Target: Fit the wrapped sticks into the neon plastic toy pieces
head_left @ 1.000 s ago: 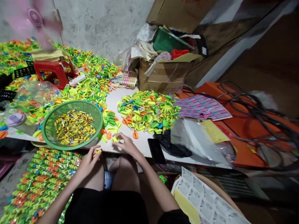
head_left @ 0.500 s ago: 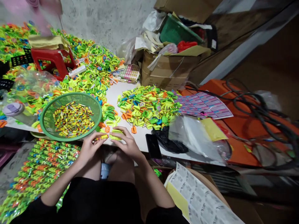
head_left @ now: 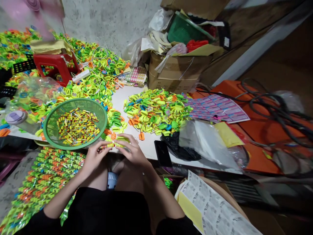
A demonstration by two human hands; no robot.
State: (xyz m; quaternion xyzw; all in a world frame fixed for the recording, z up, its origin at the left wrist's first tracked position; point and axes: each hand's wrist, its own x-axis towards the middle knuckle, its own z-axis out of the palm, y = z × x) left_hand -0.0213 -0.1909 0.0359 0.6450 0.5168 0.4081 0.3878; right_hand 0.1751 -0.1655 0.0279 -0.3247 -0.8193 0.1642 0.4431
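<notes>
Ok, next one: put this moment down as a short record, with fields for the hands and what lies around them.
left hand: left hand, fingers holding a small yellow-and-red stick
right hand: right hand, fingers around a yellow-green plastic piece
contact between the two: cannot tell
basket: green basket holding many small sticks
pile: mixed-colour plastic pieces on the white table
phone: black phone near the table edge
</notes>
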